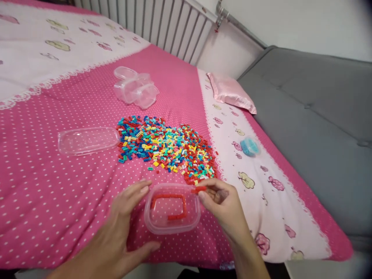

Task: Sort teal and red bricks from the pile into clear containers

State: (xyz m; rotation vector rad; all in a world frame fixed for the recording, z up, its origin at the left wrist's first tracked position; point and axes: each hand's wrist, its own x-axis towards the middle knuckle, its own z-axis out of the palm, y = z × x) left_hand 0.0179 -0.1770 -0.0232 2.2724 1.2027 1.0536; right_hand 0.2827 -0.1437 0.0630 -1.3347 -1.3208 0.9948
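A clear plastic container (173,231) stands on the pink bedspread in front of me. Red bricks (184,205) line part of its inside bottom in a bent row. My right hand (221,197) pinches a small red brick (200,189) between thumb and fingertips at the container's upper right rim. On the other side, my left hand (128,213) is spread with fingers and thumb apart, close to the container's left wall and holding nothing. Just beyond the container lies a wide heap of small coloured bricks (168,143), in red, blue, yellow, green and white.
Left of the heap lies a clear lid (88,140). Behind it are several stacked clear containers (136,89). A small tub with blue contents (250,147) sits to the right, and a pink pillow (231,93) rests near the grey headboard (314,104). Metal bars (157,23) edge the far side.
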